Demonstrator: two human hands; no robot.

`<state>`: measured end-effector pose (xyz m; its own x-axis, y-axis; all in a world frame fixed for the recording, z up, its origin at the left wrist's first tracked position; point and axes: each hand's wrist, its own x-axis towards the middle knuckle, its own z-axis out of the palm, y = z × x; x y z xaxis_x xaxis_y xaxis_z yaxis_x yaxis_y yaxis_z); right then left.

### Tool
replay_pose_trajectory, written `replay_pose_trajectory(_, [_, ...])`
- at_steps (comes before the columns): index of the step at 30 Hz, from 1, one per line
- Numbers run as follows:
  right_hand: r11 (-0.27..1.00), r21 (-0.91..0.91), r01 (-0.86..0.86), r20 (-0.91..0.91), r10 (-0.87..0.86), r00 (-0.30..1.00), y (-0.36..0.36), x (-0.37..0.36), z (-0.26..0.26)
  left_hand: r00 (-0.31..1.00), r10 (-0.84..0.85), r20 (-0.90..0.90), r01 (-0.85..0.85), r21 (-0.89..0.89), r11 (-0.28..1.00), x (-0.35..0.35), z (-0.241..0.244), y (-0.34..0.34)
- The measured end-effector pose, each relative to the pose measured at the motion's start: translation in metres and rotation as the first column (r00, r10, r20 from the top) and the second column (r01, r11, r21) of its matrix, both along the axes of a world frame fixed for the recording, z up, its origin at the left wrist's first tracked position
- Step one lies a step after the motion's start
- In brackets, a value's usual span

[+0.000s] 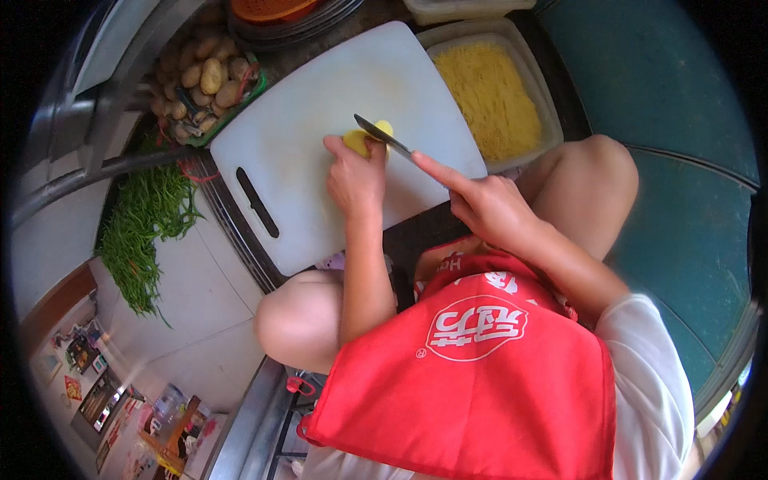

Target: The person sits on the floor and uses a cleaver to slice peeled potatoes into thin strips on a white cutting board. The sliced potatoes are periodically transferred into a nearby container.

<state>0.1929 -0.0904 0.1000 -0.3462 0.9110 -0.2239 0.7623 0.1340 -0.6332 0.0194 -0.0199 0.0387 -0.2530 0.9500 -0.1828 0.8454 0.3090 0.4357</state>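
Observation:
A white plastic cutting board (312, 90) with a slot handle lies before me. On it my left hand (360, 174) holds a peeled yellow potato (358, 143) between thumb and fingers. My right hand (480, 195) grips a knife (384, 137), its index finger stretched along the back of the blade. The blade crosses the yellow flesh just beyond my left fingertips, where a round cut face or slice shows. The knife's handle is hidden in my right hand.
Right of the board stands a plastic tub (552, 102) of thin yellow shreds (489, 96). Unpeeled potatoes (211, 76) fill a green-rimmed basket (255, 90) at upper left. Stacked trays (294, 30) stand behind. Green leafy vegetables (144, 228) lie at left.

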Motion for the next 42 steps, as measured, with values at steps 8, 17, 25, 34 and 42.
replay_pose_trajectory(8, [0.999, 0.009, 0.034, -0.01, -0.034, 0.999, 0.005, -0.009, -0.014, 0.999, -0.028, -0.023, 0.029, 0.036, 0.999, -0.002, -0.007, 0.0])
replay_pose_trajectory(17, [0.999, 0.001, 0.035, 0.009, -0.035, 0.999, 0.012, -0.01, -0.019, 0.997, -0.065, -0.031, 0.067, 0.083, 0.994, -0.004, -0.01, -0.003])
replay_pose_trajectory(25, [0.998, -0.058, 0.025, 0.033, -0.023, 0.999, 0.02, -0.013, -0.013, 0.996, -0.075, -0.04, 0.079, 0.102, 0.992, -0.004, -0.012, -0.001])
replay_pose_trajectory(34, [0.997, -0.069, 0.02, 0.044, -0.017, 0.999, 0.017, -0.012, -0.004, 0.997, -0.074, -0.01, 0.074, 0.122, 0.99, -0.005, -0.013, -0.002])
replay_pose_trajectory(42, [1.0, -0.003, 0.013, -0.01, -0.013, 1.0, 0.011, -0.005, 0.001, 0.998, -0.057, 0.004, 0.056, 0.093, 0.994, -0.003, -0.006, -0.003])
